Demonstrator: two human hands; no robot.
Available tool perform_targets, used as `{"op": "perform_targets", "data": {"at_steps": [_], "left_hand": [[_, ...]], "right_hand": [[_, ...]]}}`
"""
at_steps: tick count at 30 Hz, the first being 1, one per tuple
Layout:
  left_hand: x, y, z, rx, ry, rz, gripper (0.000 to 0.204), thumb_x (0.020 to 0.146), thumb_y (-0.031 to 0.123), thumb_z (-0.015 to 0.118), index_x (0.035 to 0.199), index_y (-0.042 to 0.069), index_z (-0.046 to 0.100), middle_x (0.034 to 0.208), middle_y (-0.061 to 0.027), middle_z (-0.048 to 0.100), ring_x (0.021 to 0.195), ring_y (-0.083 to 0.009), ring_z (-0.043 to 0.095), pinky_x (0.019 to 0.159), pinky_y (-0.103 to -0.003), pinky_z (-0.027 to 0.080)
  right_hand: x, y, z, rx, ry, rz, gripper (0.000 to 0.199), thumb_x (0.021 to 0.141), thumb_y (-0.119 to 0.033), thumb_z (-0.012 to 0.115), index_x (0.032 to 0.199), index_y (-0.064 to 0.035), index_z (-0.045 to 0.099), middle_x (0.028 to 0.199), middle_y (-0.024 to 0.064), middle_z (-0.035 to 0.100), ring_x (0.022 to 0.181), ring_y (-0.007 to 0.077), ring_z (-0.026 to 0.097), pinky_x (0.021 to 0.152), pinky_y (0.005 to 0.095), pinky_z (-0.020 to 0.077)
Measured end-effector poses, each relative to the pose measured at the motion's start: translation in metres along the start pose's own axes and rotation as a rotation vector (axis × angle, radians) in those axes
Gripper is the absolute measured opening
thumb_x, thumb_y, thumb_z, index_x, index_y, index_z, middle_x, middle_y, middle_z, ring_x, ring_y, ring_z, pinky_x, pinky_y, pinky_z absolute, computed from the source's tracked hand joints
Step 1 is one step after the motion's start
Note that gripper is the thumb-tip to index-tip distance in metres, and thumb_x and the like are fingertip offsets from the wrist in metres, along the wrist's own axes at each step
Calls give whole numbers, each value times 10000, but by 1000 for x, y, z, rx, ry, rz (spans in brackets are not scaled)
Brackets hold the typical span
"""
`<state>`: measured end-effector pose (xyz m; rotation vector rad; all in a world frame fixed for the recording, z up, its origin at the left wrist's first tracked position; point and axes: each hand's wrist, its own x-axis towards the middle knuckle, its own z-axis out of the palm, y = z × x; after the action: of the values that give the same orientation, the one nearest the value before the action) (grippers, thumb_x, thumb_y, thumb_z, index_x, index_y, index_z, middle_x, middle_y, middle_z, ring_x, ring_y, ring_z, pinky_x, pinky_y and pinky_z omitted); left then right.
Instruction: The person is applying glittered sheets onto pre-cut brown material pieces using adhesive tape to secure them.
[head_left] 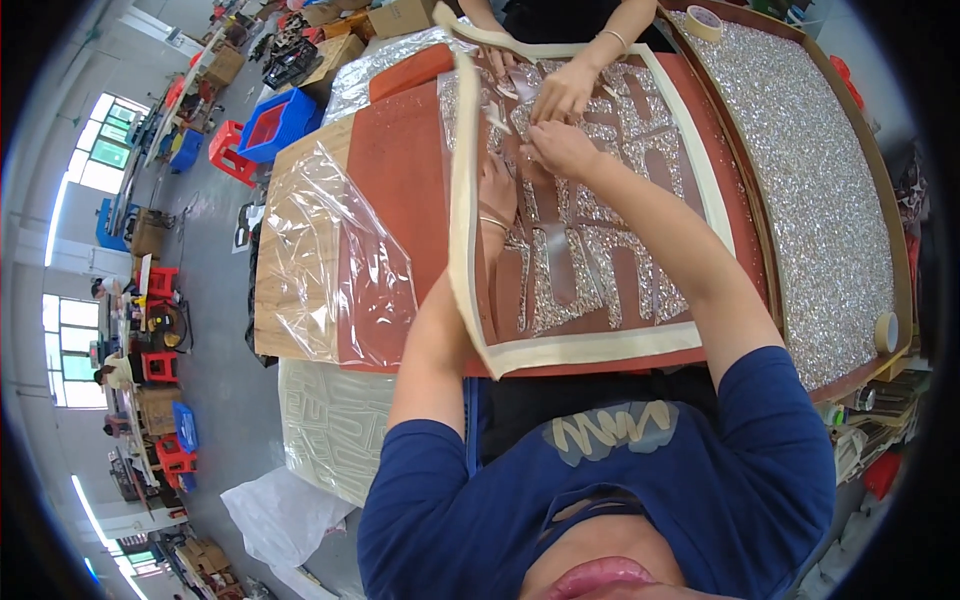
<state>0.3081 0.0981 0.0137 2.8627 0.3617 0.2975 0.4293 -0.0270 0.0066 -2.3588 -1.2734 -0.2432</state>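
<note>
A cream-bordered sheet (600, 345) with brown strip shapes lies over silver glitter on the table before me. Its left border stands raised and crosses in front of my left forearm. My left hand (497, 192) is beside that border, fingers stretched out over the brown and glitter surface. Near the sheet's upper middle, my right hand (562, 150) has its fingers pinched together; whatever is in them is too small to make out. Just beyond it is a co-worker's hand (565, 92), almost touching mine. The co-worker's other hand (492, 60) is at the far left corner.
A tray of silver glitter (820, 180) flanks the sheet on the right, with tape rolls (703, 24) on its rim. Clear film (370, 290) covers part of the red-brown board (390, 170) to the left. Blue crates (280, 125) and a red stool (230, 150) stand farther left.
</note>
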Motion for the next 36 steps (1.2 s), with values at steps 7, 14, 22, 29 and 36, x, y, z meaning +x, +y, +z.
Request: {"op": "perform_targets", "data": {"at_steps": [7, 14, 22, 29, 36], "left_hand": [[-20, -5, -14, 64, -167, 38, 352, 913, 197, 442, 1182, -24, 494, 1169, -247, 548, 908, -367, 606, 784, -447, 488], [-34, -22, 18, 65, 24, 167, 332, 928, 241, 429, 1130, 0, 538, 1234, -250, 520, 814, -388, 629, 722, -468, 505], [-52, -13, 32, 49, 139, 228, 433, 893, 267, 476, 1229, -4, 511, 1184, -236, 550, 1006, -400, 569, 895, -542, 406], [-64, -16, 42, 237, 204, 221, 508, 904, 278, 466, 1311, -23, 427, 1394, -253, 365, 1093, -407, 503, 945, -526, 374], [-93, 45, 1, 501, 66, 415, 638, 775, -9, 492, 1395, 88, 379, 1293, -201, 466, 1136, -485, 448, 958, -599, 368]], "right_hand": [[-99, -41, -23, 34, -43, -41, 291, 769, -167, 659, 1006, -14, 588, 1074, 144, 553, 1059, 321, 514, 922, 432, 413], [-140, -65, -32, 5, 24, -207, 453, 741, -115, 622, 1160, 30, 528, 1207, 195, 507, 1135, 346, 488, 996, 440, 372], [-117, -45, -5, -154, 218, -279, 360, 777, -114, 553, 1105, 33, 555, 1047, 148, 596, 1012, 270, 574, 878, 376, 444], [-102, -36, -35, 63, 116, -174, 296, 799, -57, 575, 1085, 21, 572, 991, 186, 633, 872, 320, 644, 727, 382, 525], [-117, -29, -62, 202, 107, 108, 259, 873, -155, 587, 1085, -8, 598, 969, 188, 638, 836, 353, 627, 732, 413, 511]]}}
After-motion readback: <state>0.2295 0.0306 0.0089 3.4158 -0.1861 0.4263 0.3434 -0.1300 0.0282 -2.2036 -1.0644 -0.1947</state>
